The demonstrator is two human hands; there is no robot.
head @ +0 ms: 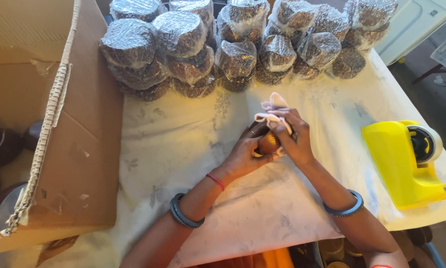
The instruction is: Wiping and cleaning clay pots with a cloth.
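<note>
My left hand (245,151) cups a small round brown object (268,143) over the middle of the table. My right hand (295,136) presses a crumpled white cloth (272,109) against the top and right side of that object. Both hands meet around it, so most of the object is hidden. Each wrist carries a grey bangle, and the left also has a red thread.
Several bubble-wrapped round bundles (183,34) are stacked along the far edge of the table. A big open cardboard box (69,129) stands at the left. A yellow tape dispenser (407,161) sits at the right on the white tablecloth (183,149).
</note>
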